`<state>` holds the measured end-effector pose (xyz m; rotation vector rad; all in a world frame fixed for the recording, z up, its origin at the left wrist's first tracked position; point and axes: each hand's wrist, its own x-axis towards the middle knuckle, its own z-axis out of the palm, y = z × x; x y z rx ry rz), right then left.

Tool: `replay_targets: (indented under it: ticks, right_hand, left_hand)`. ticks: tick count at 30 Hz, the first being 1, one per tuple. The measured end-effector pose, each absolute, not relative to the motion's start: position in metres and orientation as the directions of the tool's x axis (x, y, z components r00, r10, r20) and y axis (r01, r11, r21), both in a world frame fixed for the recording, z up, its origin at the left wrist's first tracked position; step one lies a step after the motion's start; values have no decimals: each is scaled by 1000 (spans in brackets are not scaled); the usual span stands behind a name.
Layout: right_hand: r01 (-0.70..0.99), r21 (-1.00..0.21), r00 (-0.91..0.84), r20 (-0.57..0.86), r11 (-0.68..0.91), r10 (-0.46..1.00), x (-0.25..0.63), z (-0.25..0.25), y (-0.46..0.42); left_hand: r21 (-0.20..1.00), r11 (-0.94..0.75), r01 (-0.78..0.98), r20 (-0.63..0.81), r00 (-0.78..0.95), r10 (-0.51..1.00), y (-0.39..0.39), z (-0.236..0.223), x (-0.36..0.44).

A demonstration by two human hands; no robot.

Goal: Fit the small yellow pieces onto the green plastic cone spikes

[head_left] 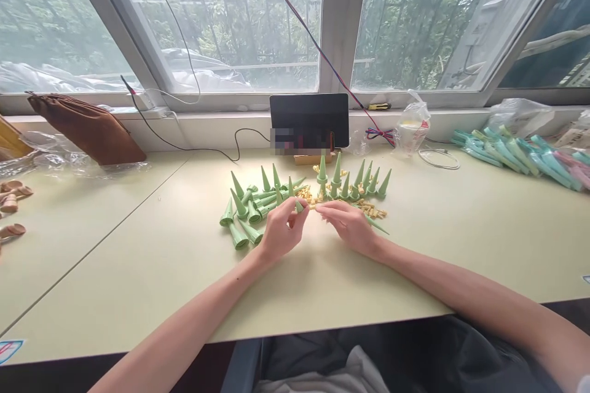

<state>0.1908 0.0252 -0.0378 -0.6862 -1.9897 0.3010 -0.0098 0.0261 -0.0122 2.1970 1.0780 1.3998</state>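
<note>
The left hand [284,227] pinches a green cone [299,206]; the right hand [351,228] pinches a yellow piece [313,207], with upright cones [358,177] at its twelve o'clock.

Place: you sat in what looked like a small workroom, perhaps for light handwork.
Table [138,282]: yours was broad, with batches of green cones [384,186], small yellow pieces [373,209] and long teal pieces [516,156].
Windows [230,24]: you faced them, above a sill [230,113] holding a yellow-and-black tool [379,107].
</note>
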Motion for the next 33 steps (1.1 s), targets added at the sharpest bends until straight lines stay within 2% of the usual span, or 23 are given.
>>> replay_targets:
  ticks: [8, 13, 20, 33]
  right_hand:
    - [354, -623, -223, 668, 698, 710, 184, -32, 22]
    - [374, -619, -232, 658, 690, 716, 184, -30, 22]
    - [317, -618, -259, 674, 720, 692, 185, -34, 23]
    - [356, -609, -267, 661, 709, 701, 185, -35, 23]
  left_hand:
    - [677, -607, 416, 572, 223, 790, 27, -15, -9]
    - [681, -611, 404, 562, 246, 790, 25, -14, -7]
    - [694, -605, 389, 532, 289, 796, 25, -16, -7]
    - [698, -611, 372, 522, 319, 791, 26, -21, -6]
